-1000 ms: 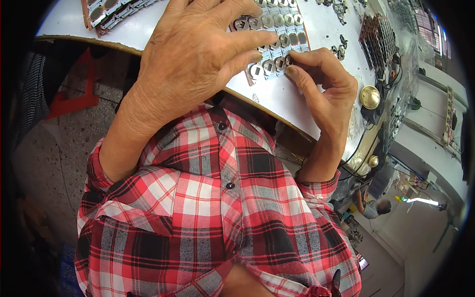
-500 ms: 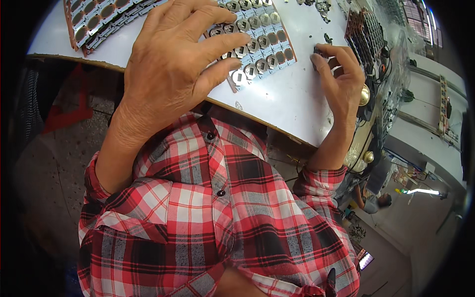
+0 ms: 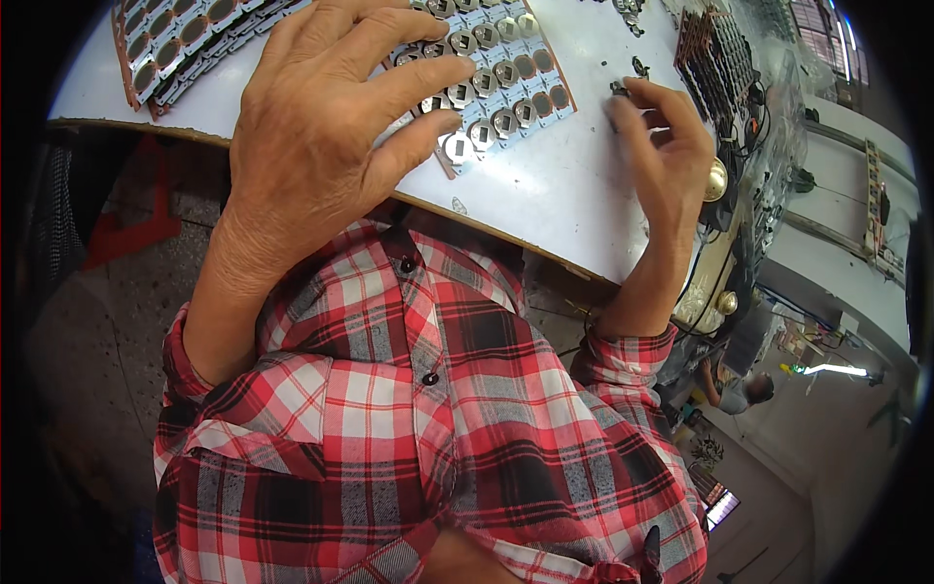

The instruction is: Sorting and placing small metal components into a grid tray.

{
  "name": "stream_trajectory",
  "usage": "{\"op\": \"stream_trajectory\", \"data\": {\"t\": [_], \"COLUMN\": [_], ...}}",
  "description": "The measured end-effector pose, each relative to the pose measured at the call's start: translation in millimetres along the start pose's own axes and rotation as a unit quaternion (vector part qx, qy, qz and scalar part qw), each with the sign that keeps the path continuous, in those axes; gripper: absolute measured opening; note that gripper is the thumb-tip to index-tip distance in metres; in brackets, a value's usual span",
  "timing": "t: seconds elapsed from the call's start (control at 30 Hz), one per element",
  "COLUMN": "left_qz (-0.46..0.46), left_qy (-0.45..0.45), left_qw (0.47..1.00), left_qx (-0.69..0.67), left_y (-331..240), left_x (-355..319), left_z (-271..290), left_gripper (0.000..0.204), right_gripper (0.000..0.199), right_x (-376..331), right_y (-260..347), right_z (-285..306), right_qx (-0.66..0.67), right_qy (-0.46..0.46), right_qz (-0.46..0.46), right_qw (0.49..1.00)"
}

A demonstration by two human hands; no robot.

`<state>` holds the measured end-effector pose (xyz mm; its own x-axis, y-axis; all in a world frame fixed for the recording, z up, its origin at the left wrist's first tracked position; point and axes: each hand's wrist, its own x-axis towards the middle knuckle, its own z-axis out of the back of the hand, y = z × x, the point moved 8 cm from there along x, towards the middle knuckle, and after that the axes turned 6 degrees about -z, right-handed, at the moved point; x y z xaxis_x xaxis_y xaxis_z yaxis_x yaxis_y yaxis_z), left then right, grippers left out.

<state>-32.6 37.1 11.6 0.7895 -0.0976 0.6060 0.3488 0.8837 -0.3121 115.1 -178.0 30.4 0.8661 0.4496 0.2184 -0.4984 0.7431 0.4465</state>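
two hands [image 3: 331, 127], component tray [image 3: 506, 88], white table [image 3: 555, 195]

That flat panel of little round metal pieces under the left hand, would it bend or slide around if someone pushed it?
The panel looks thin and flat, so it would probably flex a little if lifted by one edge. It lies on a smooth white table, so a push would likely slide it; the left hand spread over it seems to steady it. It looks light for its area.
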Motion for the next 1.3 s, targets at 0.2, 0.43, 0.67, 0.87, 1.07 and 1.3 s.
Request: {"op": "stream_trajectory", "data": {"t": [0.2,0.43,0.67,0.87,1.07,1.3], "left_qz": [-0.001,-0.009,-0.01,0.0,0.004,0.009], "left_qy": [0.0,0.037,0.052,0.045,0.052,0.037], "left_qw": [1.0,0.999,0.998,0.999,0.999,0.999], "left_qx": [-0.001,0.021,0.018,0.008,0.008,-0.002], "left_y": [0,-3,-4,-4,-4,-4], "left_x": [-1,10,14,13,13,13], "left_z": [-1,8,11,11,13,12], "left_gripper": [0.038,0.035,0.032,0.032,0.032,0.036], "right_gripper": [0.016,0.018,0.03,0.033,0.03,0.021], "right_x": [0,-3,-7,-8,-12,-15], "right_y": [-13,-15,-10,5,14,23], "right_z": [2,-2,-16,-28,-31,-35], "right_qx": [0.092,0.343,0.43,0.446,0.412,0.282], "right_qy": [-0.032,0.0,0.073,0.095,0.097,0.083], "right_qz": [-0.012,-0.129,-0.174,-0.16,-0.14,-0.068], "right_qw": [0.995,0.93,0.883,0.875,0.895,0.953]}}
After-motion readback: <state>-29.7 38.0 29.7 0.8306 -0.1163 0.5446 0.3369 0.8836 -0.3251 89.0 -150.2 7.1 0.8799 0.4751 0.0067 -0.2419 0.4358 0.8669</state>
